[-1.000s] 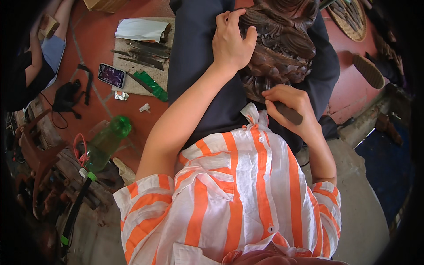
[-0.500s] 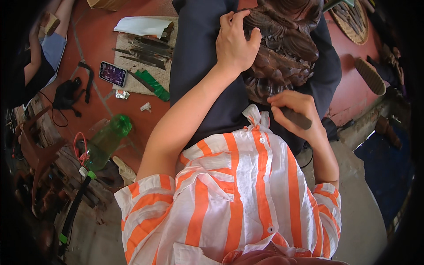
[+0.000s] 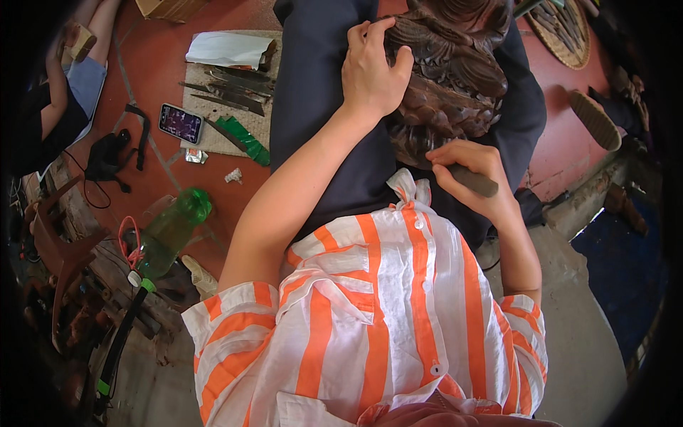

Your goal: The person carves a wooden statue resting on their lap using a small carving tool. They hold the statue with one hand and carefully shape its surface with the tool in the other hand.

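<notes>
At the near end of the carving (image 3: 455,96), the right hand (image 3: 487,158) pinches a tool (image 3: 477,182), axis slanting forward-left toward it; left hand (image 3: 373,78), fingers spread, at its left edge.

The view's top edge crops the dark-brown carved wooden piece (image 3: 455,71); the right hand (image 3: 486,161) partly hides a flat grey tool (image 3: 477,182).

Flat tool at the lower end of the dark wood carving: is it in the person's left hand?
No: the right hand grips the flat tool, while the left hand rests against the dark wood carving.
</notes>
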Tool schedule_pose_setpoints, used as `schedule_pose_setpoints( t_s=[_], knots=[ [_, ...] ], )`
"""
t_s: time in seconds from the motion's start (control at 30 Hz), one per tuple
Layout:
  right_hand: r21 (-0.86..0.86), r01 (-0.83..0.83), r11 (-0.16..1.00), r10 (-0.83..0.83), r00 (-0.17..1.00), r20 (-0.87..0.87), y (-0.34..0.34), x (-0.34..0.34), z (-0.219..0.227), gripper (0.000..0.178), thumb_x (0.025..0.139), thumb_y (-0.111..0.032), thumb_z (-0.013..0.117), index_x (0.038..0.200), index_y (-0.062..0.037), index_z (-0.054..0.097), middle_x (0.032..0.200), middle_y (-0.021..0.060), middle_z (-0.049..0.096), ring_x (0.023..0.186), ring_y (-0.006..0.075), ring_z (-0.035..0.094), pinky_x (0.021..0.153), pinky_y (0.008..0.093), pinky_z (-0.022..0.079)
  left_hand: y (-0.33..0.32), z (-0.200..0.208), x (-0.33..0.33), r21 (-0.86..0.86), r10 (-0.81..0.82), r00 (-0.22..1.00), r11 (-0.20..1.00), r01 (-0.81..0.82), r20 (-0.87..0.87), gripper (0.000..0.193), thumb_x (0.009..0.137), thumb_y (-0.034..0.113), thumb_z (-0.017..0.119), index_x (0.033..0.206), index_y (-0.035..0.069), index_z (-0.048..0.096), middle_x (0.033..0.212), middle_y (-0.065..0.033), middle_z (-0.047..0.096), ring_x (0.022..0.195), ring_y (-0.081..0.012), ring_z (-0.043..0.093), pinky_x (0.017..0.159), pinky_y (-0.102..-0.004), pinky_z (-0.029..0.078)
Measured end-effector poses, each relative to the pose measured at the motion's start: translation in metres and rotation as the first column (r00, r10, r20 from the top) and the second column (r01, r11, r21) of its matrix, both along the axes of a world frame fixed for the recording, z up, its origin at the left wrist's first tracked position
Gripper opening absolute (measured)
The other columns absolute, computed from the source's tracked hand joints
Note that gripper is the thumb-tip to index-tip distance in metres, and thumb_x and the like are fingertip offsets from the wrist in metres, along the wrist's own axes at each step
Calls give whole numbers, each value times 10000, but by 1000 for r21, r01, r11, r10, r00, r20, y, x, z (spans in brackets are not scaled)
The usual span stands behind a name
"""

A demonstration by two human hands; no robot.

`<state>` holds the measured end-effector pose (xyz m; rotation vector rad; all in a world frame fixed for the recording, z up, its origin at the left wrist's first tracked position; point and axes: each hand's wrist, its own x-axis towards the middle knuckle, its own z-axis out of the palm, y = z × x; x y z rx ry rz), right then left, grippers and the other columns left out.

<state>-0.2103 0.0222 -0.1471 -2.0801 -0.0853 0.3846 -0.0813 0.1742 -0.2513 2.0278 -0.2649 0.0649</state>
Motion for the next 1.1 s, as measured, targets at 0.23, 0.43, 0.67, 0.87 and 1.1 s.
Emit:
schedule_pose_setpoints(
  t_s=[0.23,0.43,0.67,0.87,1.1],
  knots=[
    [-41,-39,998,38,999,-16,-9,3,9,97,775,1,654,854,56,660,841,141,689,744,239,674,675,307,521,-2,-1,-1,18,27,999,999,-28,16,431,874,275,626,1261,97,568,1253,-174,527,1133,-344,566,952,-413,467],
    [-95,196,976,-185,976,111,-9,-29,40,156,756,36,663,912,37,663,902,135,667,782,222,646,680,286,501,2,-2,-1,33,40,999,999,-40,8,440,870,274,634,1272,112,564,1246,-153,533,1127,-334,570,948,-403,469],
    [16,350,937,-343,908,241,25,-50,-17,139,785,89,675,917,45,679,880,157,693,772,236,683,671,289,532,1,1,0,8,3,1000,1000,-3,-14,443,875,279,630,1282,120,563,1242,-147,531,1121,-312,563,953,-383,453],
    [-5,508,862,-501,852,155,10,-65,-10,122,789,102,674,905,67,693,879,163,703,762,214,688,676,281,537,4,-1,0,17,16,1000,1000,-15,-9,447,874,280,629,1288,125,562,1241,-148,531,1123,-314,561,963,-379,445],
    [-24,477,879,-472,875,106,21,-56,-9,114,794,79,676,906,65,697,856,157,701,748,205,687,671,266,526,3,0,-1,-4,-2,1000,1000,2,-29,447,872,285,632,1284,125,568,1230,-146,532,1104,-304,567,957,-374,446]
  ],
)
